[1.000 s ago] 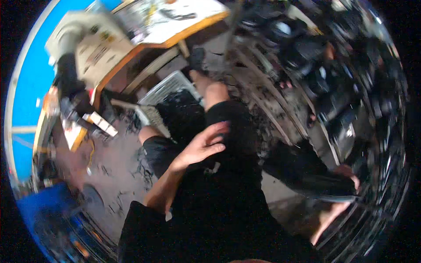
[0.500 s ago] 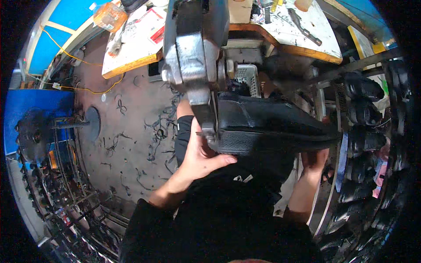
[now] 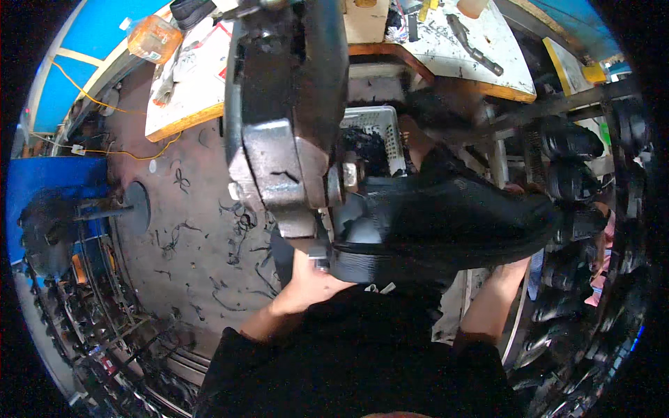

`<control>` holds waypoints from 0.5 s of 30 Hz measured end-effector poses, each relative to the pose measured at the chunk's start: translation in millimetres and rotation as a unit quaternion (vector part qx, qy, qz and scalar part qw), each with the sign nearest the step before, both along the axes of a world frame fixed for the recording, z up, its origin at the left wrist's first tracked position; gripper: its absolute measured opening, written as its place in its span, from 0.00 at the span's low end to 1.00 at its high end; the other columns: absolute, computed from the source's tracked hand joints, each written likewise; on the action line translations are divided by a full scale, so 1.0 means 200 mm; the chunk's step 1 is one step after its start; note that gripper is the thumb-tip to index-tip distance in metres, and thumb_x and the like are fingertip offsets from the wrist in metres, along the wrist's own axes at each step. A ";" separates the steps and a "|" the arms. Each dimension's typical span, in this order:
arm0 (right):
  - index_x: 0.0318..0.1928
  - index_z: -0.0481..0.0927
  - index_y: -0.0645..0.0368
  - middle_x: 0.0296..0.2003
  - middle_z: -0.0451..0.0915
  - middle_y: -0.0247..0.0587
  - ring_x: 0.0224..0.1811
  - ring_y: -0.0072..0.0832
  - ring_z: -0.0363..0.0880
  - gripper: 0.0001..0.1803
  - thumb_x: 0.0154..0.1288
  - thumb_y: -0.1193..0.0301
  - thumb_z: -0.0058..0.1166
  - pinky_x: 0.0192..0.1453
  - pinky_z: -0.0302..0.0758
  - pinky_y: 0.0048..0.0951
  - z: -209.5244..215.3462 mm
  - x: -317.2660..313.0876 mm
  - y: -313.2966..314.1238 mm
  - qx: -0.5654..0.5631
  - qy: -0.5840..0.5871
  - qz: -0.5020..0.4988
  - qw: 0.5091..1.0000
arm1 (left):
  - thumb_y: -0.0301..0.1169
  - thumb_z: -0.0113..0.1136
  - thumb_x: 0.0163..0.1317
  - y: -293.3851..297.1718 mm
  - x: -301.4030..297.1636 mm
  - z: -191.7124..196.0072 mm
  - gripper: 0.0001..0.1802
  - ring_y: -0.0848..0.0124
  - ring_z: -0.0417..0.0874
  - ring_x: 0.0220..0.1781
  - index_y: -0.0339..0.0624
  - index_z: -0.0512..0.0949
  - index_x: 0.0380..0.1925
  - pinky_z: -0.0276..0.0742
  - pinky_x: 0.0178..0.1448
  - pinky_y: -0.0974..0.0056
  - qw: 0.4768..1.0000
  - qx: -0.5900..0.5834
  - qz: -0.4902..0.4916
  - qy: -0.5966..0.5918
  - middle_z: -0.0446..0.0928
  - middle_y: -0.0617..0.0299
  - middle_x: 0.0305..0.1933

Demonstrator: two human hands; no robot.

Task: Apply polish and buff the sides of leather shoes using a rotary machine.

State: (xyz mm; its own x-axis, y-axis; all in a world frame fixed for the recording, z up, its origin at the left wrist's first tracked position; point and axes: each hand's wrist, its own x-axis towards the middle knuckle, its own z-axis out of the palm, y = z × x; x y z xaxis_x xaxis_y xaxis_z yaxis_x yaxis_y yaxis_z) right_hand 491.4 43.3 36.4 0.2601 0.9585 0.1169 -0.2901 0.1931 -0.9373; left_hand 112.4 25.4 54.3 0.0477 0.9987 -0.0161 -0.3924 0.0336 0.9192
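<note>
I've rolled the black shoe (image 3: 439,216) between my 2 hands; right hand (image 3: 514,267) grips its toe end; left hand's (image 3: 311,280) hold I can't tell; heel (image 3: 359,263) seems presented to the machine head (image 3: 279,164) beside those fingers.

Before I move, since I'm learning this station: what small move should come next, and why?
Perhaps ease the left hand slightly away from the metal tip of the machine: in this view the tip overlaps that hand, beside the heel of the black shoe, while the right hand holds the toe end.
</note>
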 end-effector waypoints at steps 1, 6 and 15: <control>0.71 0.65 0.58 0.63 0.75 0.57 0.62 0.47 0.79 0.32 0.74 0.56 0.54 0.68 0.76 0.48 0.00 0.00 0.00 0.013 0.002 0.010 1.000 | 0.28 0.86 0.47 0.01 -0.02 -0.01 0.50 0.65 0.80 0.61 0.33 0.64 0.66 0.76 0.66 0.57 1.000 -0.026 -0.014 0.001 0.76 0.53 0.62; 0.70 0.65 0.56 0.62 0.77 0.58 0.63 0.50 0.79 0.32 0.74 0.53 0.53 0.69 0.75 0.52 0.10 -0.12 0.01 0.007 0.023 0.056 0.998 | 0.27 0.88 0.42 0.03 -0.10 -0.08 0.64 0.62 0.75 0.67 0.40 0.50 0.74 0.75 0.68 0.56 0.996 0.013 0.015 0.092 0.68 0.53 0.68; 0.70 0.64 0.56 0.63 0.77 0.62 0.68 0.51 0.75 0.39 0.65 0.56 0.67 0.72 0.73 0.53 0.33 -0.54 0.16 -0.076 -0.124 0.165 0.975 | 0.31 0.89 0.39 0.02 -0.34 -0.14 0.74 0.57 0.71 0.73 0.53 0.46 0.81 0.73 0.74 0.48 0.978 -0.094 0.105 -0.157 0.64 0.54 0.75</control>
State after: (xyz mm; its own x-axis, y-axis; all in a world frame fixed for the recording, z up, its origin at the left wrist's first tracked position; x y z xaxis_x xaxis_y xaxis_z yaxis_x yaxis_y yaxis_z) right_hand 382.9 74.6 102.6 -0.0840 0.9964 -0.0135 -0.0736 -0.0197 -0.9971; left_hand 44.8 30.1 26.9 -0.1261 0.9676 -0.2186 -0.6700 0.0794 0.7381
